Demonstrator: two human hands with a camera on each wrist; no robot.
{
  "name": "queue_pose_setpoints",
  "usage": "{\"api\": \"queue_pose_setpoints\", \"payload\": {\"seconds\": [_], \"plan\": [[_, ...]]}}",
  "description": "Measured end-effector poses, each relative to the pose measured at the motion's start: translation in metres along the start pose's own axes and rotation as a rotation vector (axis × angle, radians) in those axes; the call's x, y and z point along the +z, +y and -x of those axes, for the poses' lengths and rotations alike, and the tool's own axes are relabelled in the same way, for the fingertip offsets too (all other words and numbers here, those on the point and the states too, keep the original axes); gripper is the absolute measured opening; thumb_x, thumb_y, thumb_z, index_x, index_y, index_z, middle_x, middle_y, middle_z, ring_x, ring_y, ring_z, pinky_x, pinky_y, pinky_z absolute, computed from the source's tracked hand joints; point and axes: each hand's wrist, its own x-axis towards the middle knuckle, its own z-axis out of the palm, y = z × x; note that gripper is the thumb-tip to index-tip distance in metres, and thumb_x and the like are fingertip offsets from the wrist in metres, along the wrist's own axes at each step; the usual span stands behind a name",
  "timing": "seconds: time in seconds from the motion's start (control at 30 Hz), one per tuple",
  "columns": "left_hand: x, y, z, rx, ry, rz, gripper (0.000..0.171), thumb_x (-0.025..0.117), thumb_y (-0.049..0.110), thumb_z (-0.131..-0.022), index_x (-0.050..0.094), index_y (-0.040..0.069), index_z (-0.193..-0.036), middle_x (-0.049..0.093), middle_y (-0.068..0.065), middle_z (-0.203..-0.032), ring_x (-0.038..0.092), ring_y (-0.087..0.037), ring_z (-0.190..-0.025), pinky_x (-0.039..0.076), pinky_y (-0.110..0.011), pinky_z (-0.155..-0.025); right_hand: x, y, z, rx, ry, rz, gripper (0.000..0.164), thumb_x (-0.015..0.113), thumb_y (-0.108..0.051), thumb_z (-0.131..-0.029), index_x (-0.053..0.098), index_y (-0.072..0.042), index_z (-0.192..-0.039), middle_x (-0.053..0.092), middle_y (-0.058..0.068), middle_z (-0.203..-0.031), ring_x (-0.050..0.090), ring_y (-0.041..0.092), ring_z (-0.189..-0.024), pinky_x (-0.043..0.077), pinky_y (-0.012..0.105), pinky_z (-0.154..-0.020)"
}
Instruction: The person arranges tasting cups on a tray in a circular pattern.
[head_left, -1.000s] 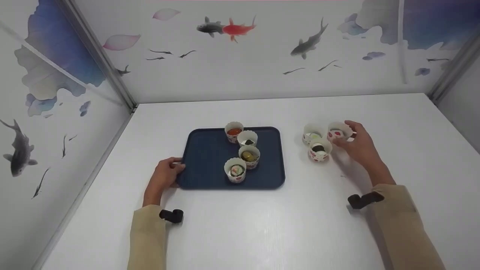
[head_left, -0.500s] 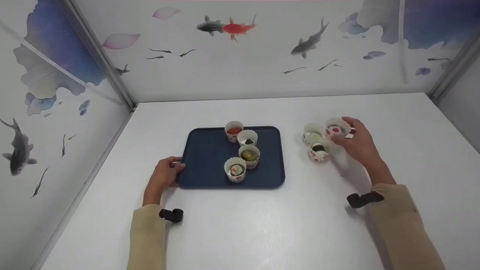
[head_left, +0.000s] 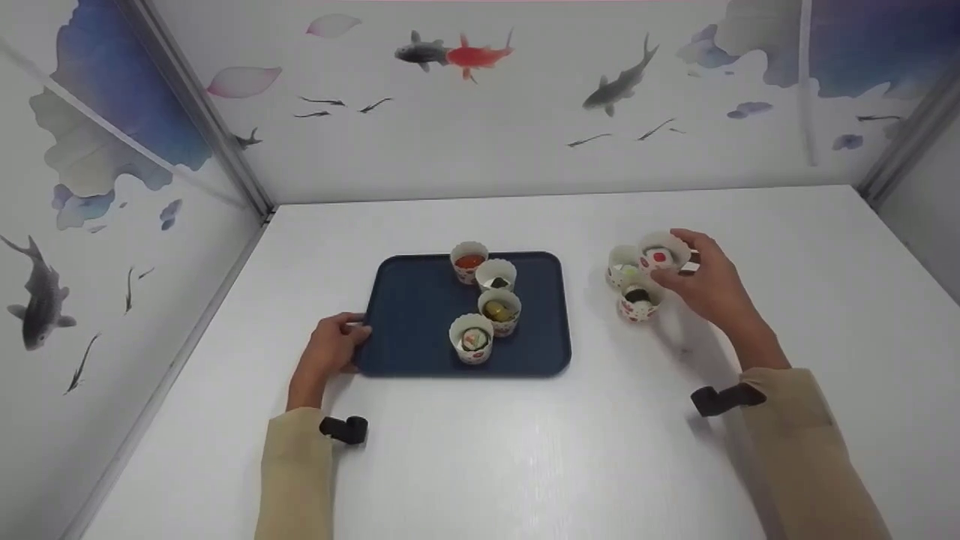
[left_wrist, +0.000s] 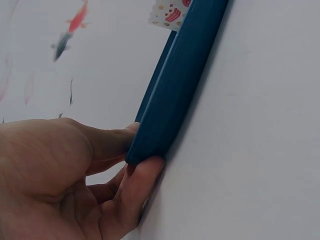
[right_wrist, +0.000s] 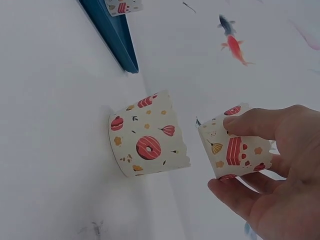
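At the tray's left edge, my left hand (head_left: 330, 345) pinches the rim of the dark blue tray (head_left: 412, 322); the left wrist view shows thumb on top and fingers (left_wrist: 142, 177) underneath. My right hand (head_left: 716, 281) grips a printed paper baking cup (right_wrist: 235, 152) by its sides, raised above the table. A white piece with a red top (head_left: 659, 256) sits inside it. Just below and left of it stand two more paper cups, one with a pale green and white piece (head_left: 624, 271), the other with a black-banded white piece (head_left: 637, 295).
On the tray, several filled paper cups form a crooked line: one with orange-red filling (head_left: 470, 262), one with a dark piece (head_left: 499, 283), one with yellow-green filling (head_left: 498, 310), and one with a sushi roll (head_left: 474, 340). A fish-patterned wall (head_left: 525, 150) stands behind the table.
My right hand has lifted its paper cup and moved it up and to the left, so that it now overlaps the two standing cups. The left hand and tray have stayed put.
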Motion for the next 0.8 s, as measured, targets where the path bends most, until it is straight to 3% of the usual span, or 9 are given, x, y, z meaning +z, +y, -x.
{"api": "queue_pose_setpoints", "payload": {"seconds": [0.53, 0.8], "plan": [[0.0, 0.0, -0.002, 0.012, 0.006, -0.024, 0.044, 0.052, 0.018, -0.105, 0.049, 0.0, -0.145, 0.06, -0.026, -0.128, 0.065, -0.025, -0.101, 0.057, -0.028, -0.069, 0.021, -0.027, 0.01, -0.048, -0.08, 0.006, 0.074, 0.065, -0.018, -0.097, 0.023, -0.009, -0.157, 0.041, 0.025, -0.15, 0.049, 0.047, -0.134, 0.047, 0.055, -0.107], [0.001, 0.002, -0.001, 0.018, 0.006, -0.016, 0.044, 0.052, 0.017, -0.105, 0.048, 0.0, -0.145, 0.061, -0.026, -0.125, 0.066, -0.023, -0.094, 0.057, -0.027, -0.063, 0.033, -0.037, 0.013, -0.076, -0.107, -0.002, 0.071, 0.067, -0.014, -0.096, 0.027, -0.01, -0.155, 0.045, 0.024, -0.144, 0.053, 0.045, -0.132, 0.049, 0.054, -0.106]]}}
